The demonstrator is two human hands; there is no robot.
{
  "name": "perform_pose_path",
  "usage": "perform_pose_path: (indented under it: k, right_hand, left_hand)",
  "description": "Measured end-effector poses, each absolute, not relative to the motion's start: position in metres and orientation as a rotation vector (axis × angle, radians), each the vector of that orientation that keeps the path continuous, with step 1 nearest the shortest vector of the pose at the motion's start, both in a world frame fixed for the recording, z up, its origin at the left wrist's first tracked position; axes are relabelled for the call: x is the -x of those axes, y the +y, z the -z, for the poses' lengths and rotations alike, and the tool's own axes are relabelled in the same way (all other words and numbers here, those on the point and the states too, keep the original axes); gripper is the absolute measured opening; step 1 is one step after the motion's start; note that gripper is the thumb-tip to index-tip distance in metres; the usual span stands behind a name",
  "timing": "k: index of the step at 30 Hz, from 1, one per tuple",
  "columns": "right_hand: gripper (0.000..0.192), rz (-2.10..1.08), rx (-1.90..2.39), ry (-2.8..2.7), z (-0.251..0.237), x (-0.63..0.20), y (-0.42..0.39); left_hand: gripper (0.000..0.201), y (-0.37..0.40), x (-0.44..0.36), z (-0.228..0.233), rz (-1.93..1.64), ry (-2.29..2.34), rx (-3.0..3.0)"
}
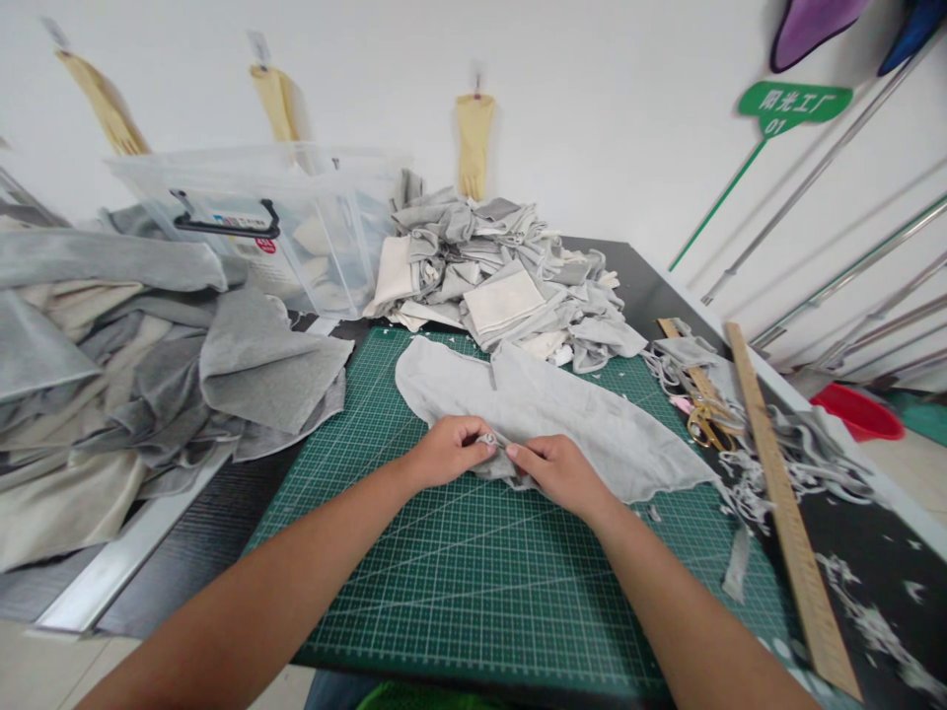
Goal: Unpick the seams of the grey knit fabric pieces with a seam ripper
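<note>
A light grey piece of fabric (569,404) lies spread over the green cutting mat (459,582), its near edge bunched up between my two hands. My left hand (451,452) pinches a rolled bit of that edge between thumb and fingers. Close beside it, my right hand (551,468) pinches the same edge, thumb towards the left hand. The far part of the fabric lies flat, with a notch or fold near its top. What lies under the fingers is hidden.
Grey and cream cloths are heaped at left (148,365) and behind the mat (503,266). A clear plastic box (326,237) stands at the back. At right lie a wooden ruler (788,503), gold-handled scissors (706,426) and fabric scraps (755,493).
</note>
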State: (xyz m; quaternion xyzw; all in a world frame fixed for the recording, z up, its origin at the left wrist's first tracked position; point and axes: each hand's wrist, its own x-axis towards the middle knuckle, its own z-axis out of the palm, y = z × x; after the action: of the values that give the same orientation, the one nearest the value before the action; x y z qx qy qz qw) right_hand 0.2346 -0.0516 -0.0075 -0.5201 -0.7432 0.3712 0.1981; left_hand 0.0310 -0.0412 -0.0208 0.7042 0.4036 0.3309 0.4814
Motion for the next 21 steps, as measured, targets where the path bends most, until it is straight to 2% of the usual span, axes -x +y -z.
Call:
perform_pose_path:
  k: [21]
  right_hand:
    - [0.053,-1.03,1.462,-2.092,0.0061,-0.2345,-0.0516]
  left_hand:
    - [0.021,-0.042,-0.0309,0.0197,-0.806,1.0,-1.731]
